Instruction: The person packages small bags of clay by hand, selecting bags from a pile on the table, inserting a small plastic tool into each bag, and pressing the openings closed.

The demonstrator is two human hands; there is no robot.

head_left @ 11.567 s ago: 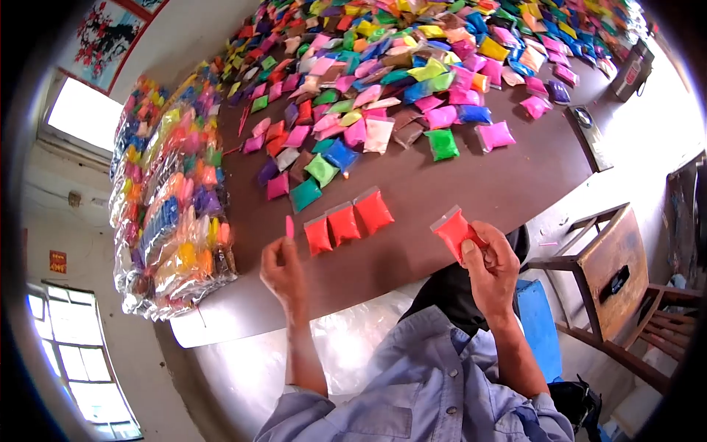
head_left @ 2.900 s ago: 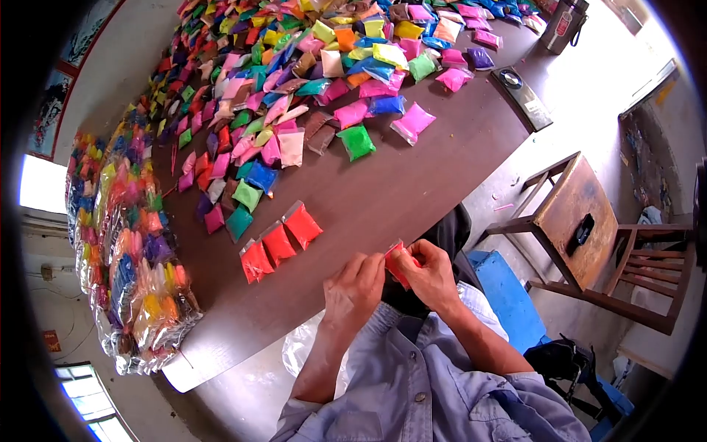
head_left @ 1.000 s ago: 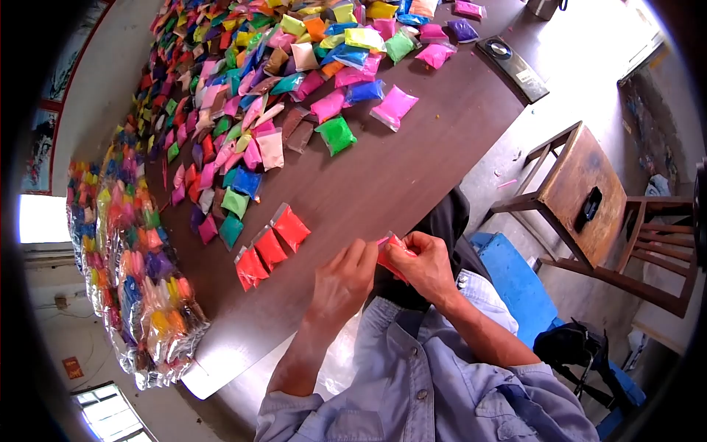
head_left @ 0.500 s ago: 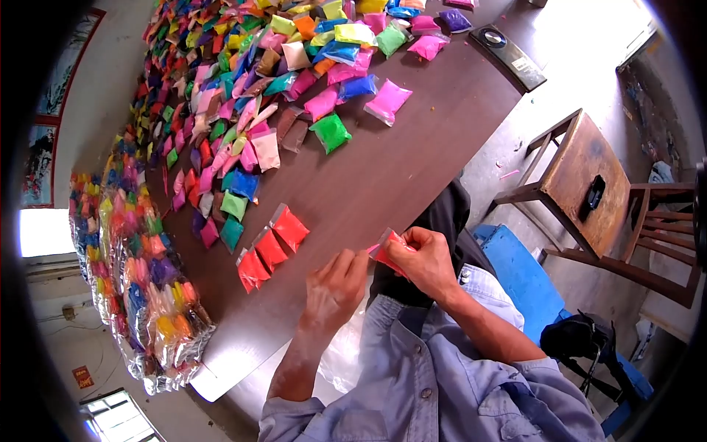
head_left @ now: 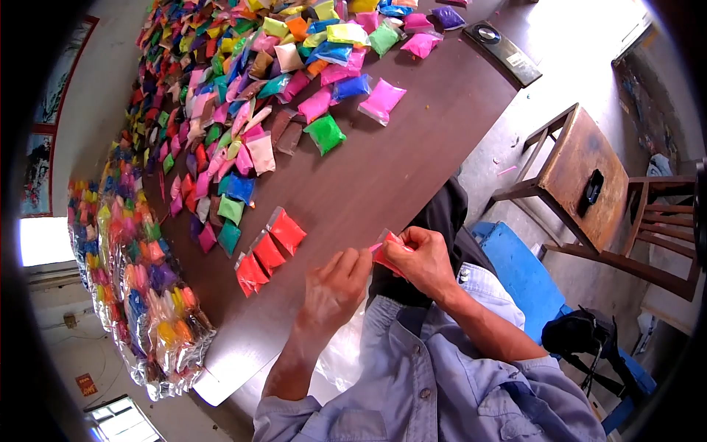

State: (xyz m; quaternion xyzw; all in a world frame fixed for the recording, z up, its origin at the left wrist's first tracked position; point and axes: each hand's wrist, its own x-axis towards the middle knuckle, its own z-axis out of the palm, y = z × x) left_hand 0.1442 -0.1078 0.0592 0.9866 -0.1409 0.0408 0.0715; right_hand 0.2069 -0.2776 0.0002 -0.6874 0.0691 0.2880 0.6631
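My right hand (head_left: 425, 259) is closed on the edge of a small clear bag of red filling (head_left: 389, 255), held above my lap close to the table's edge. At the bag's left side, my left hand (head_left: 336, 286) pinches a thin pink strip (head_left: 376, 247); whether it is part of the bag I cannot tell. Both hands almost meet there, and the fingers cover much of the bag. Beyond my left hand, a red packet (head_left: 286, 230) lies on the brown table (head_left: 383, 177) in a short row with two more like it.
A large heap of coloured packets (head_left: 250, 110) covers the table's far left, with a green packet (head_left: 325, 134) at its edge. Bulging clear bags (head_left: 151, 295) stand at left. A digital scale (head_left: 502, 55) sits at the far edge. To the right are a wooden stool (head_left: 582, 169) and a blue bench (head_left: 523, 269).
My hands stay nearly in place, with the left slightly nearer the bag. The table and packets have shifted a little leftward in view as my head turned.
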